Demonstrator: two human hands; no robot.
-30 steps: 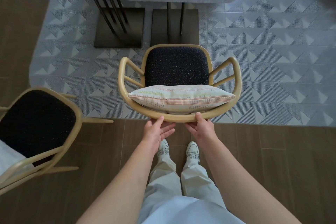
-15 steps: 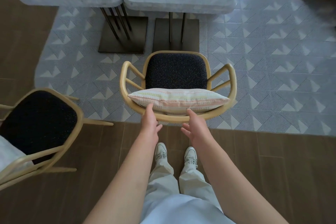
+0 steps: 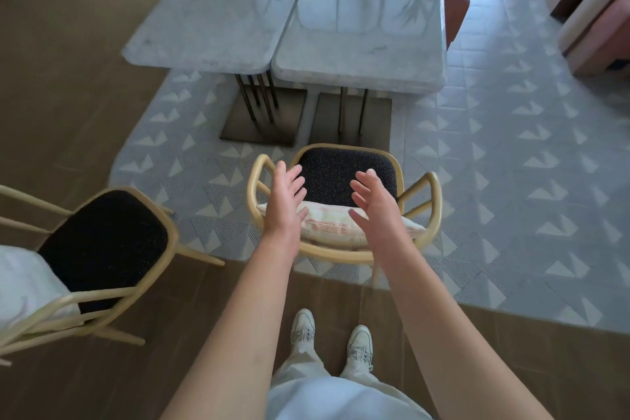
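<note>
Left hand (image 3: 284,201) and right hand (image 3: 373,203) raised side by side, fingers spread wide, gripping nothing. Chair (image 3: 341,254) directly beneath and just beyond both palms, its striped cushion (image 3: 327,227) visible between the 2 wrists. Dark seat facing 2 marble tables (image 3: 358,27); 2nd chair (image 3: 102,242) well apart at left.

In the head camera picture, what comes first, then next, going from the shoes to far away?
white shoes, wooden chair back rail, striped cushion, dark chair seat, metal table base, marble tabletop
</note>
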